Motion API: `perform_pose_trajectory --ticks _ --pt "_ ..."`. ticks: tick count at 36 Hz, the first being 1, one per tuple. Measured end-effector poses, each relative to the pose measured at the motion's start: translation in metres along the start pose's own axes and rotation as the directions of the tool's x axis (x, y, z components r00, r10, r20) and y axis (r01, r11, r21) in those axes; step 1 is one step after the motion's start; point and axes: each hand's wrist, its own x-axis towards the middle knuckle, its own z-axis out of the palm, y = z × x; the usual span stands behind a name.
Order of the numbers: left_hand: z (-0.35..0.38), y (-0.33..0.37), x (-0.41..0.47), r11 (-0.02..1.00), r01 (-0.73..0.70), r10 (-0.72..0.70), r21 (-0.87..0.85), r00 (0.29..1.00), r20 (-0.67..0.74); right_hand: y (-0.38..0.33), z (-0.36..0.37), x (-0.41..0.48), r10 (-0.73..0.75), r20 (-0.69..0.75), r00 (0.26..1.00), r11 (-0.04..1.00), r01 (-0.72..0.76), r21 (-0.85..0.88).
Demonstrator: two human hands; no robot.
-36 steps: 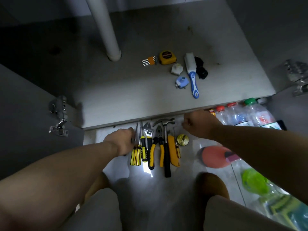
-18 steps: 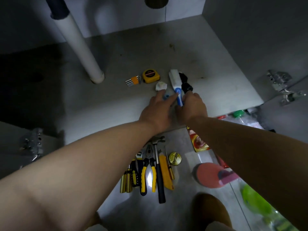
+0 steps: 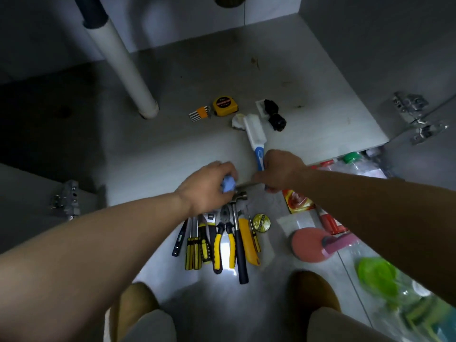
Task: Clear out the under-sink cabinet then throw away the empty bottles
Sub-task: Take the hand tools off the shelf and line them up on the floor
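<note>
The person is crouching at the open under-sink cabinet (image 3: 172, 144), both bare arms reaching to its front edge. The left hand (image 3: 207, 187) is curling its fingers round a small blue object (image 3: 228, 186), which is blurred, so it may be a cloth or a small case. The hand is hovering at the cabinet's lip, just above the head of the hammer (image 3: 239, 240). The right hand (image 3: 281, 169) is gripping the blue handle of a white brush (image 3: 254, 130), fingers wrapped tight round it, with the brush head pointing back into the cabinet. On the cabinet floor behind the hands, 4 things are lying near one another: a yellow tape measure (image 3: 225, 105), a set of hex keys (image 3: 199, 114) just left of it, a white lump (image 3: 237, 122) touching the brush head, and a black object (image 3: 275, 116) to the right. A white drain pipe (image 3: 125, 67) is standing at the left rear. On the tiled floor in front, tools are lying side by side: screwdrivers (image 3: 193, 250), yellow-handled pliers (image 3: 224, 240), the hammer, a yellow utility knife (image 3: 248, 243) and a small roll of tape (image 3: 261, 222). The bottles (image 3: 351, 159), 1 green-capped and 1 red-capped, are lying on the floor by the cabinet's right front corner, partly hidden behind the right forearm. A pink round item (image 3: 308, 243) is sitting nearer the right knee.
</note>
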Motion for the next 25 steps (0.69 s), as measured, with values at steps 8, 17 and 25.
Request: perform_pose_trajectory --ticks 8,17,25 --pt "0.007 -0.028 -0.063 0.947 0.285 -0.162 -0.151 0.826 0.539 -0.011 0.055 -0.07 0.125 0.449 0.885 0.942 -0.248 0.226" --pt "0.031 -0.086 -0.097 0.963 0.249 -0.268 0.107 0.819 0.508 0.004 0.111 -0.105 0.397 0.362 0.844 0.867 -0.474 0.155" --pt "0.05 -0.13 -0.088 0.795 0.59 -0.605 0.142 0.786 0.128 0.026 0.117 -0.103 0.371 0.045 0.928 0.927 -0.367 -0.077"
